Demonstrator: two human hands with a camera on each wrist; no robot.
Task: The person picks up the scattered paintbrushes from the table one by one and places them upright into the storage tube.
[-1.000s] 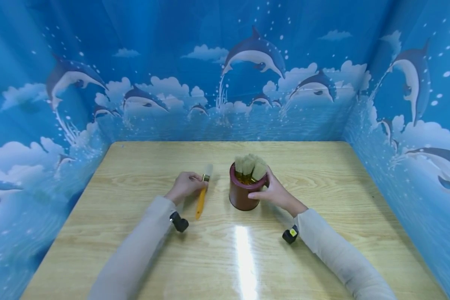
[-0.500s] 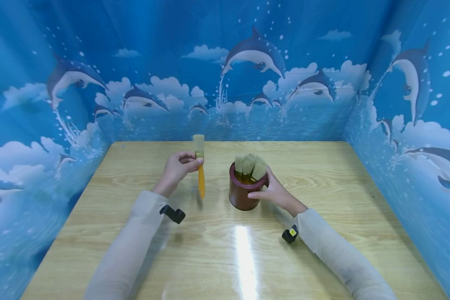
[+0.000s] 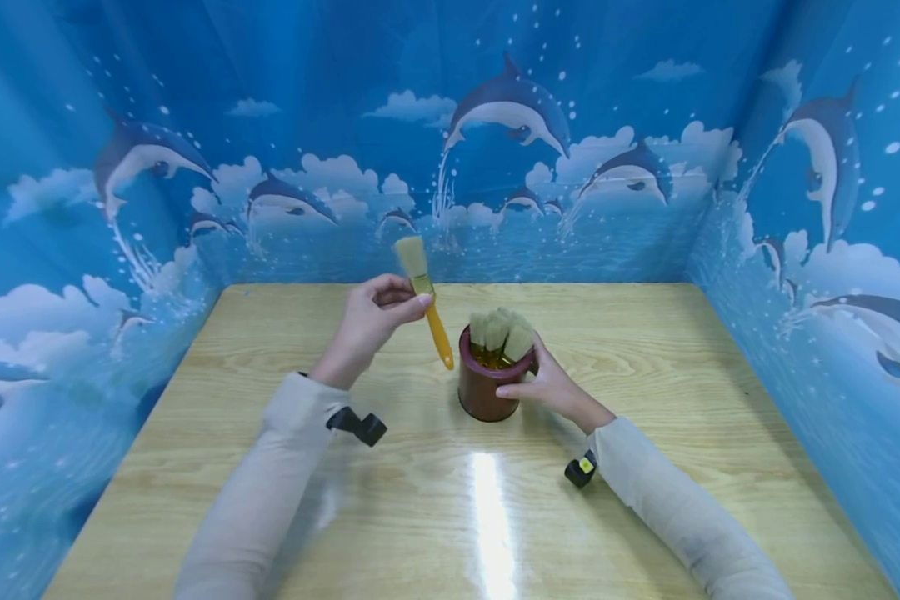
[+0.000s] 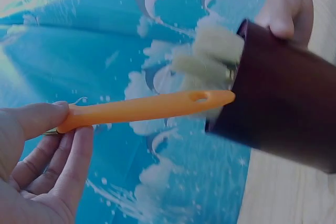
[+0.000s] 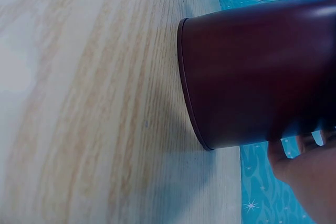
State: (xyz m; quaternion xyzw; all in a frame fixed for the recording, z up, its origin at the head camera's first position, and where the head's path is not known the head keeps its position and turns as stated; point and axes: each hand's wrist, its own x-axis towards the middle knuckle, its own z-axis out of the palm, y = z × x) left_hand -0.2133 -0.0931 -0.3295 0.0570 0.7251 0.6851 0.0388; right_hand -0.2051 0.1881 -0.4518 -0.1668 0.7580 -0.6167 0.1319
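My left hand (image 3: 366,323) pinches a paintbrush (image 3: 438,332) where the orange handle meets the metal ferrule. Its pale bristles (image 3: 411,254) point up, and the handle slants down to the right. In the left wrist view the handle (image 4: 152,107) reaches across in front of the rim of a dark reddish-brown cylindrical cup (image 4: 278,95). That cup (image 3: 483,393) stands upright on the table with several paintbrushes (image 3: 498,327) in it, bristles up. My right hand (image 3: 558,388) grips the cup's right side near the rim, thumb in front. Its other fingers are partly hidden behind the cup.
The wood-grain table (image 3: 622,342) is bordered at the back and sides by a blue curtain (image 3: 330,108) printed with dolphins and clouds. A bright light reflection (image 3: 491,517) lies on the tabletop in front of the cup.
My left hand has lifted the paintbrush off the table and brought it up and rightward toward the cup, tilting it. The right hand and cup have stayed in place.
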